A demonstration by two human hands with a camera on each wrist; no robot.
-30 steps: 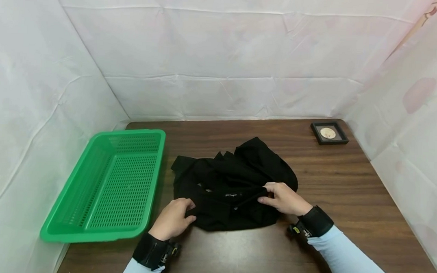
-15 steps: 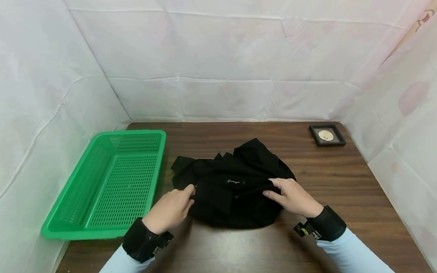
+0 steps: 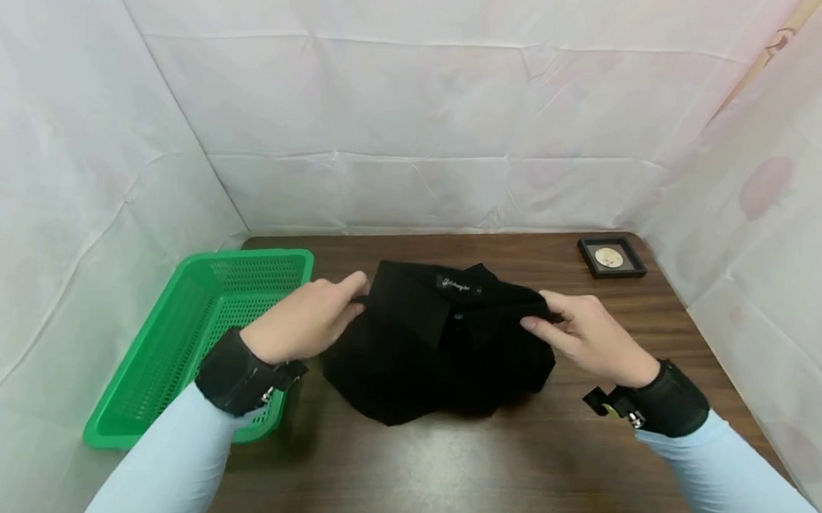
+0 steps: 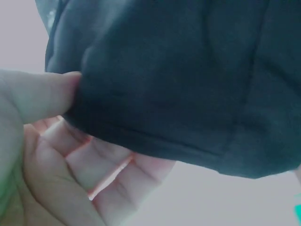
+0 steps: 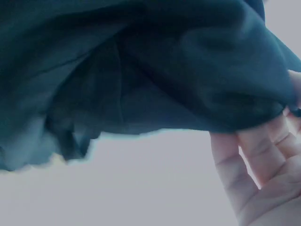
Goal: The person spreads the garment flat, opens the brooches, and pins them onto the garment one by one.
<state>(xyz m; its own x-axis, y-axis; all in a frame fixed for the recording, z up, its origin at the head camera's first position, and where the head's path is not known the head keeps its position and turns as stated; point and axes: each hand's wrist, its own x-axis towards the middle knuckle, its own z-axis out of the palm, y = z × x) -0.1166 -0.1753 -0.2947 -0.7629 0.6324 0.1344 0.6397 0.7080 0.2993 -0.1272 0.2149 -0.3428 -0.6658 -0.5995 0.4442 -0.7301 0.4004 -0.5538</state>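
Observation:
A black garment (image 3: 406,363) with a small white-lettered label and a button hangs raised between my two hands, in front of me. My left hand (image 3: 308,317) pinches its upper left corner; in the left wrist view the thumb (image 4: 49,94) lies on the dark cloth (image 4: 169,89), with fingers behind the edge. At the upper right edge, my right hand (image 3: 590,333) grips the cloth between thumb and fingers. The right wrist view shows the folded fabric (image 5: 155,80) drooping, its lower edge uneven. Whether the garment's bottom touches the table is unclear.
A green plastic basket (image 3: 118,397) stands at the left, partly behind my left arm. A small black-framed box with a round pale disc (image 3: 609,257) lies at the table's back right corner. White sheeting (image 3: 411,103) walls the brown wooden table (image 3: 415,479) on the back and sides.
Both hands have taken hold of the garment's edge and raised it, so its label now faces me higher up. The hands have moved upward and slightly apart.

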